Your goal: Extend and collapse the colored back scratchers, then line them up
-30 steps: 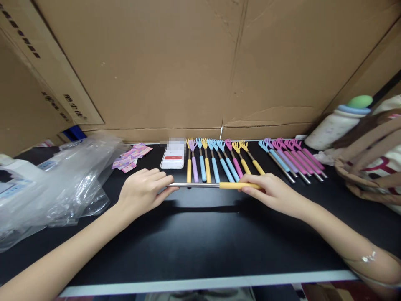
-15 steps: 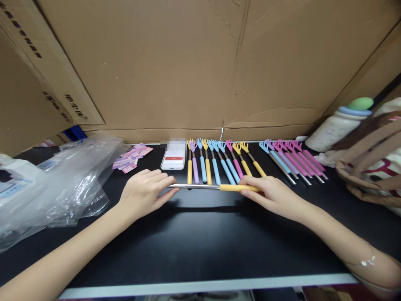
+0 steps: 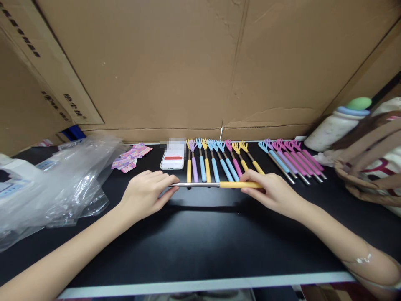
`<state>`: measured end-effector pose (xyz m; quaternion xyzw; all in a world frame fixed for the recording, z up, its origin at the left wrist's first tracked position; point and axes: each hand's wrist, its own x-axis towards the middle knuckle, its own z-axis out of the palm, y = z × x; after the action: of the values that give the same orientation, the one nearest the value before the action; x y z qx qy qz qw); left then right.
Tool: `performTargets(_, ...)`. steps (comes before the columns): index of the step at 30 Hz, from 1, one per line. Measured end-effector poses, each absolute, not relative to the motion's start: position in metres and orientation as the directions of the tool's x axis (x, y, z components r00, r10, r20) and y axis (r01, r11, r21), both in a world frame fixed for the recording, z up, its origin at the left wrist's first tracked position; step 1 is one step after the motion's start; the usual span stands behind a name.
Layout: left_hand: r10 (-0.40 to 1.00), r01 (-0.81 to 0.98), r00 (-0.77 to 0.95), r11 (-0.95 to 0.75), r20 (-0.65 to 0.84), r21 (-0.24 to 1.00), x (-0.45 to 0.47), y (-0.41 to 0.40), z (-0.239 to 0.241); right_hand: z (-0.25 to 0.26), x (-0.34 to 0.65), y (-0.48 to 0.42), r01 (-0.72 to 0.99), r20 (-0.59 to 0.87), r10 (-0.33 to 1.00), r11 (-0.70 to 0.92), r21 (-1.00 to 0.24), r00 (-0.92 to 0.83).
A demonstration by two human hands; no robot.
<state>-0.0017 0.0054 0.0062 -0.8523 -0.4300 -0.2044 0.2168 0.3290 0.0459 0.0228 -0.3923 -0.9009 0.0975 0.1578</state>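
Note:
A back scratcher with a yellow handle and a steel shaft (image 3: pixel 216 184) lies crosswise on the black table, pressed against the ends of a row of scratchers (image 3: pixel 219 161). My left hand (image 3: pixel 145 193) pinches the steel end of the shaft, and its head is hidden under my fingers. My right hand (image 3: pixel 271 190) grips the yellow handle at the other end. The row behind has yellow, purple, blue and pink handles with claw heads pointing to the cardboard wall. A second group (image 3: pixel 291 159) with blue, purple and pink handles lies to the right, slanted.
A white phone (image 3: pixel 173 161) lies left of the row, with pink slips (image 3: pixel 131 158) beside it. Crumpled clear plastic bags (image 3: pixel 62 179) cover the left side. A white bottle with a green cap (image 3: pixel 340 123) and a brown-strapped bag (image 3: pixel 372 163) stand right. Cardboard (image 3: pixel 200 62) walls the back.
Almost nothing has moved. Both hands hold the yellow-handled scratcher against the row, with only a slight shift of the camera view.

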Motion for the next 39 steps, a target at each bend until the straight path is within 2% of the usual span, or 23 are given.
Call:
performTargets(6,0.638,0.82,0.517,-0.561,0.571,-0.115,-0.003,0.004,0.004,0.022,0.332,0.049,0.679,0.279,0.725,0.688,-0.255,-0.63)
performTargets(10,0.627,0.82,0.513,-0.561,0.586,-0.117,-0.003,0.002,0.006,0.021,0.333,0.05,0.668,0.241,0.71,0.704,-0.241,-0.662)
performTargets(17,0.573,0.805,0.542,-0.564,0.615,-0.184,-0.004,0.002,0.009,0.027,0.33,0.047,0.639,0.111,0.712,0.678,-0.364,-0.693)
performTargets(20,0.558,0.805,0.549,-0.553,0.622,-0.215,-0.004,0.002,0.009,0.027,0.328,0.046,0.642,0.085,0.715,0.668,-0.377,-0.694)
performTargets(29,0.584,0.78,0.6,-0.578,0.547,-0.239,-0.005,0.003,0.009,0.02,0.331,0.05,0.65,0.218,0.681,0.733,-0.201,-0.7)
performTargets(39,0.757,0.811,0.575,-0.577,0.311,-0.096,-0.007,0.004,0.016,0.013,0.329,0.049,0.579,0.46,0.513,0.815,0.003,-0.724)
